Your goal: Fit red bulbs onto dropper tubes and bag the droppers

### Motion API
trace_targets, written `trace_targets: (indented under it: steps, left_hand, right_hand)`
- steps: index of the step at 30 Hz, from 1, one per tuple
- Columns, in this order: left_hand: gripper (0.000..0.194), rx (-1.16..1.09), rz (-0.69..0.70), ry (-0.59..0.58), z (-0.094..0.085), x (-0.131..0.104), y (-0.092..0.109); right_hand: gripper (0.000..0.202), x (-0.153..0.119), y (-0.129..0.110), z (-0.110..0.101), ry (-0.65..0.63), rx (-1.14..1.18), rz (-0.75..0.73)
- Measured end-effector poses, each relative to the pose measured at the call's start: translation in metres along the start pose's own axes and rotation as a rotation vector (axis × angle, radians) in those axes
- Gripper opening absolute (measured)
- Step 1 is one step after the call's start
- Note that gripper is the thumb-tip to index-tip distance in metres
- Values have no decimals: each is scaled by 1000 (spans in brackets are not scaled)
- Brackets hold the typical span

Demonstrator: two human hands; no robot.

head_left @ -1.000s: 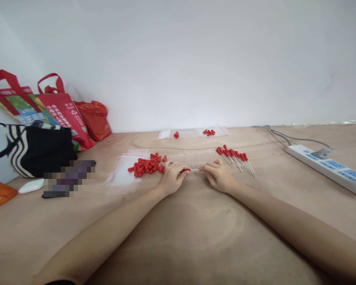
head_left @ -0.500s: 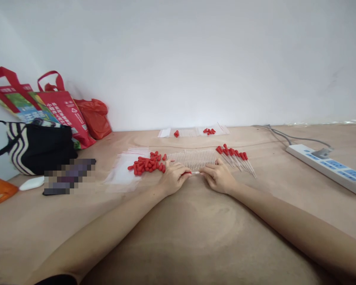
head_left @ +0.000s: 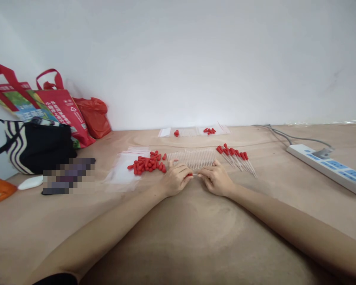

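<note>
My left hand (head_left: pixel 176 180) pinches a red rubber dropper bulb (head_left: pixel 190 174), mostly covered by the fingers. From the other side, my right hand (head_left: pixel 218 180) grips a thin clear dropper tube (head_left: pixel 195 174), whose end meets the bulb; how deep it sits I cannot tell. Just beyond both hands lies a row of clear dropper tubes (head_left: pixel 192 157). Loose red bulbs (head_left: pixel 145 164) are heaped left of my left hand. To the right, several droppers with red bulbs fitted (head_left: pixel 236 157) lie side by side at a slant.
Clear plastic bags (head_left: pixel 124 170) lie under and beside the bulb heap. Bags with more bulbs and tubes (head_left: pixel 190 132) rest by the wall. A power strip (head_left: pixel 329 166) is at right; a black bag (head_left: pixel 44 146), shopping bags (head_left: pixel 62 111) and a white object (head_left: pixel 31 182) stand left.
My hands have come slightly closer together, and less of the clear tube shows between them. The other things on the table lie as before.
</note>
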State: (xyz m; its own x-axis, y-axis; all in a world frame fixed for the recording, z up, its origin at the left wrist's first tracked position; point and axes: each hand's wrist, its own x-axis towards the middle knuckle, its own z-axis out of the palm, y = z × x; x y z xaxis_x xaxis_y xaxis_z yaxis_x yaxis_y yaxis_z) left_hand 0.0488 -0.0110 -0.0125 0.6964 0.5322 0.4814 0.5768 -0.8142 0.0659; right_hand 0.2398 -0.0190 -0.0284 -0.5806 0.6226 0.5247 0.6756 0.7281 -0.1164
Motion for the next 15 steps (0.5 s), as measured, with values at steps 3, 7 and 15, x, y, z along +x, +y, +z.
trace_targets:
  steps: [3, 7, 15]
  left_hand:
    - [17, 48, 65, -17, 0, 1, -1]
    - [20, 111, 125, -42, -2, 0, -5]
    - [16, -4, 47, 101, -2, -5, -12]
  right_hand:
    - [24, 1, -1, 0, -8, 4, -6]
    - [26, 3, -1, -3, -48, 14, -15]
    - [26, 4, 6, -7, -30, 66, -15]
